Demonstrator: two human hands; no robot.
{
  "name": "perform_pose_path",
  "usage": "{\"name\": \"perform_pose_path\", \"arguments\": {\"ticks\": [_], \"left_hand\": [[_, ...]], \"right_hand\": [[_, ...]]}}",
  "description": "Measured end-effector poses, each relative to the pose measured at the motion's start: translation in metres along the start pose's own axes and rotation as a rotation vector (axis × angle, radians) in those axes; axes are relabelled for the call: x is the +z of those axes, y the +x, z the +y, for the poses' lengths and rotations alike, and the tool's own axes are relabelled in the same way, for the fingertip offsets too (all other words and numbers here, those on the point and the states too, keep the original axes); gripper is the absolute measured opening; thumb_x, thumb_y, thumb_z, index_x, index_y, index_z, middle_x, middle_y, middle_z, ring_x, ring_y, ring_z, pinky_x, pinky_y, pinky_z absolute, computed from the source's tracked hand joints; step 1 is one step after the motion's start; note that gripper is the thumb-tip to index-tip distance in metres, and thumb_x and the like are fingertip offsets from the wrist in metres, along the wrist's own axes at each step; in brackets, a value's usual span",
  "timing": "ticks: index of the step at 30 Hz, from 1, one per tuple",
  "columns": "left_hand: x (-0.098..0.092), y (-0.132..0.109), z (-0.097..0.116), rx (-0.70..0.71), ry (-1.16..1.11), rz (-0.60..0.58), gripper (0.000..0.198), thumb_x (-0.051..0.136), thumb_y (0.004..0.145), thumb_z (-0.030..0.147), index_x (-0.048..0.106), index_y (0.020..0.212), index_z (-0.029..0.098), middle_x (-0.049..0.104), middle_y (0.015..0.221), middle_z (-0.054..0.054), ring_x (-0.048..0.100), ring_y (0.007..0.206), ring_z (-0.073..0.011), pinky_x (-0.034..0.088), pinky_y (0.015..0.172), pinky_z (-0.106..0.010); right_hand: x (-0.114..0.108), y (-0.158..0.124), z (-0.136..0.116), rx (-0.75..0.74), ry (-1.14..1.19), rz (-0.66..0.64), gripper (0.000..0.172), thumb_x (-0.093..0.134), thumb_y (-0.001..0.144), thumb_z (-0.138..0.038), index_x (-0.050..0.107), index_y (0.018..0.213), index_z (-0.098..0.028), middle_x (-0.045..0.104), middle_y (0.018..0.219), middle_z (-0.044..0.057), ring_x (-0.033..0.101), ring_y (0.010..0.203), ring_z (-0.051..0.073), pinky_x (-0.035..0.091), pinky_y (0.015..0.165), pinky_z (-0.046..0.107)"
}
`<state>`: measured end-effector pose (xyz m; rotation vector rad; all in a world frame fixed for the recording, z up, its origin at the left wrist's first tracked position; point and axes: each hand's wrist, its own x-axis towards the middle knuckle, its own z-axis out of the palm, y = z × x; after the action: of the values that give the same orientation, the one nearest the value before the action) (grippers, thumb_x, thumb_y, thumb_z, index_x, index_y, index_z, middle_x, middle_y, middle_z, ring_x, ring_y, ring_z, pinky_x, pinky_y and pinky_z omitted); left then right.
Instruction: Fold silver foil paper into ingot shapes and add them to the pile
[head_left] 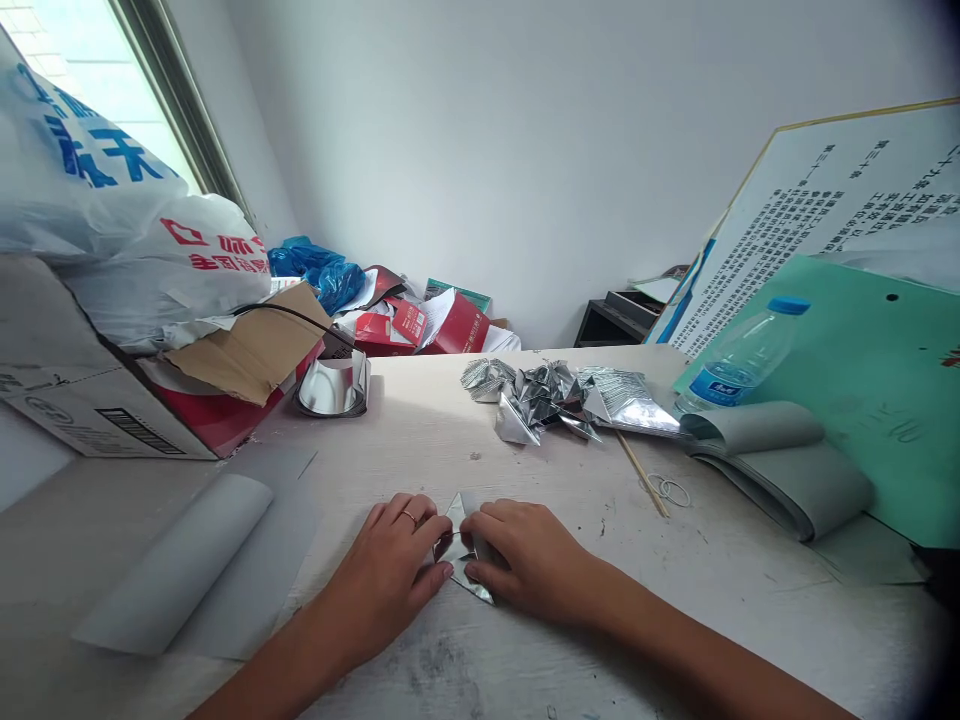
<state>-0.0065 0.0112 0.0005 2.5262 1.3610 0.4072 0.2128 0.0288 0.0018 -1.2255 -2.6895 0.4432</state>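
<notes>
Wood, pale and scuffed, makes up the tabletop (420, 440), which carries everything here. A torn cardboard box (82, 400) sits at its left edge and a matt green board (862, 400) leans at its right. Smooth grey sheets (180, 570) lie flat near the left arm, one curling up at its edge. Further back rests a pile of crinkled foil shapes (555, 395) (all sharp points and creases), well apart from the hands and probably set there to leave working room.

The left hand (394, 575) and right hand (525, 560) meet over a folded silver triangle (459, 545) at the near middle of the tabletop. Both have their fingers drawn together, tips bearing down on it from either side, seemingly to keep the springy foil flat. A thin wooden stick (641, 472) and two rubber bands (670, 489) lie to the right.
</notes>
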Motion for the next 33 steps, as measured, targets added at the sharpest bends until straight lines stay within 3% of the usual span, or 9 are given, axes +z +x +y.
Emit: {"name": "perform_pose_path", "arguments": {"ticks": [33], "left_hand": [[-0.0043,0.0005,0.0003,0.004,-0.03,0.01,0.022,0.062,0.088,0.017,0.062,0.107,0.028,0.058,0.11,-0.001,0.051,0.106,-0.0226,0.043,0.089,-0.04]], "right_hand": [[-0.0033,-0.0028,0.0034,-0.029,0.032,-0.02,0.03,0.061,0.09,-0.038,0.059,0.117,-0.025,0.063,0.105,0.002,0.056,0.092,0.015,0.031,0.072,0.026]]}}
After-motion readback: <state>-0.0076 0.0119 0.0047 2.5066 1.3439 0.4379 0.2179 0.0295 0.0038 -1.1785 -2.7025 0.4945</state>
